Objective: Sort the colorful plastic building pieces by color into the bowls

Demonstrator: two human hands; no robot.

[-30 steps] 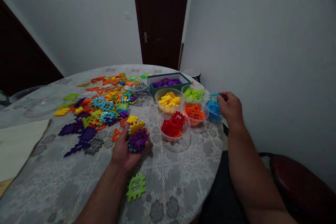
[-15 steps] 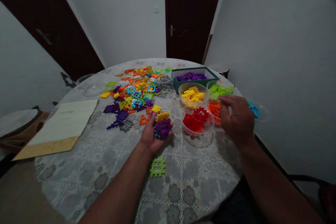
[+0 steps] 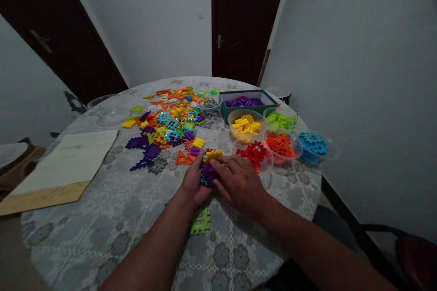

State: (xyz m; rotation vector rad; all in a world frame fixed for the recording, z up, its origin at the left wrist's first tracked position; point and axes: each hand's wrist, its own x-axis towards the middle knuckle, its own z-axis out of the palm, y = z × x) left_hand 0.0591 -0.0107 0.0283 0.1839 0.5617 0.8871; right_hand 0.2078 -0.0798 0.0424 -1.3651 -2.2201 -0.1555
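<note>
My left hand (image 3: 194, 182) is wrapped round a small stack of plastic pieces, with a purple piece (image 3: 209, 173) and a yellow piece (image 3: 213, 155) on top and a blue edge beneath. My right hand (image 3: 241, 179) reaches over from the right, its fingertips touching the yellow and purple pieces. Close by on the right is a clear bowl of red pieces (image 3: 253, 154), partly behind my right hand. A light green window piece (image 3: 200, 221) lies on the tablecloth below my left hand, partly covered by the forearm.
A mixed pile of pieces (image 3: 170, 120) spreads across the table's left middle. Bowls hold yellow (image 3: 245, 126), green (image 3: 280, 119), orange (image 3: 280, 145) and blue pieces (image 3: 312, 144). A green box (image 3: 269, 108) holds purple pieces. Paper (image 3: 68, 157) lies at the left.
My right hand has moved left from above the orange bowl to the stack in my left hand. The orange and blue bowls are now uncovered. The view has shifted slightly.
</note>
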